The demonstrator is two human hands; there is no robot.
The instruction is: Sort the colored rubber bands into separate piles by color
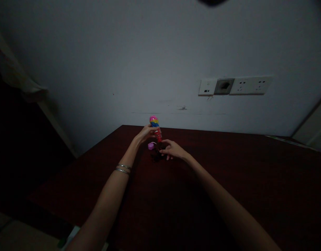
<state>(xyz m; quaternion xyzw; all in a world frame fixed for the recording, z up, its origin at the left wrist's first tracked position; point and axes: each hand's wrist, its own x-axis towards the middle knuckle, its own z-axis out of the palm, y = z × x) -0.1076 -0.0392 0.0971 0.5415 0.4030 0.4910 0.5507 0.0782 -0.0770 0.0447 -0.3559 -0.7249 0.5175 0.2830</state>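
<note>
My left hand (pixel 147 133) is wrapped round a small clear bottle (pixel 154 122) filled with pink, yellow, blue and red layers of small pieces. The bottle tilts, its red end pointing down toward my right hand. My right hand (pixel 173 150) is at that lower end, thumb and fingers bent together; what they pinch, if anything, is too dark to make out. Beneath the hands lies a loose pile of small dark pieces (pixel 156 157) on the table. A purple cap (pixel 151 146) with a pale strip rests just left of the pile.
The dark reddish table (pixel 215 181) reaches back to a pale wall (pixel 123 62). Wall sockets (pixel 250 85) sit above the table at the right. A flat, thin item (pixel 288 140) lies along the back right edge. Pale cloth (pixel 21 76) hangs at the far left.
</note>
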